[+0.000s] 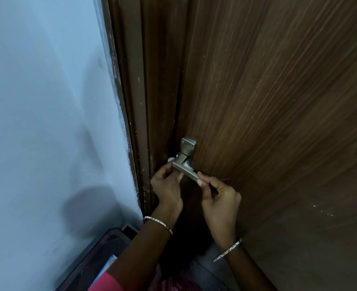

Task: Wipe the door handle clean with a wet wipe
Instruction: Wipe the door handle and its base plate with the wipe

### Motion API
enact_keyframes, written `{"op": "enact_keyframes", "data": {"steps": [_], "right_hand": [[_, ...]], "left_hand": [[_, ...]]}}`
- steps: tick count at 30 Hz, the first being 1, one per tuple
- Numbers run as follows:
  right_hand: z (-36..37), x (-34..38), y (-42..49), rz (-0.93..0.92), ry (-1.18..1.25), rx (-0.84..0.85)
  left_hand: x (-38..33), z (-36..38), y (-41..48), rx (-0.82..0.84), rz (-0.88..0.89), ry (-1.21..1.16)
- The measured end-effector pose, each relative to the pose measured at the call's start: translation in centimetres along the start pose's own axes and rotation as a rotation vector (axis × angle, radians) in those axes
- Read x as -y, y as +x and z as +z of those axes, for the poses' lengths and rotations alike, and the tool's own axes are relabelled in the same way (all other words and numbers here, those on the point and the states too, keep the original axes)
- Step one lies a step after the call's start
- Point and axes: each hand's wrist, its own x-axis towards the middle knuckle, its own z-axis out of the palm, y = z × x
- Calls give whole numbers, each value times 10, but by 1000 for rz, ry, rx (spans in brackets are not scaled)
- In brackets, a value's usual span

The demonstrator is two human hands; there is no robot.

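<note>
The wet wipe [170, 159] is gripped in the left hand [167, 185] behind the door handle [185, 171], whose tip is pinched by the right hand [220, 199].

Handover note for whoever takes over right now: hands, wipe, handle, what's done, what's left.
Hands: the left hand grips the wet wipe against the neck of the door handle, on the frame side. The right hand pinches the lever's free end.
Wipe: white bits show beside and under the neck; the rest is hidden.
Done: wiping under way at the neck; how clean it is cannot be told.
Left: likely the lever's length and the base plate.
</note>
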Motion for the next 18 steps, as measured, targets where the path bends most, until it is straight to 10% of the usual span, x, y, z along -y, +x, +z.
{"op": "enact_keyframes", "data": {"steps": [11,18], "right_hand": [[-3,-1,1,-27,10,6],[-3,-4,1,-12,-2,11]], "left_hand": [[4,4,1,-70,261,245],[14,4,-8,-19,130,227]]}}
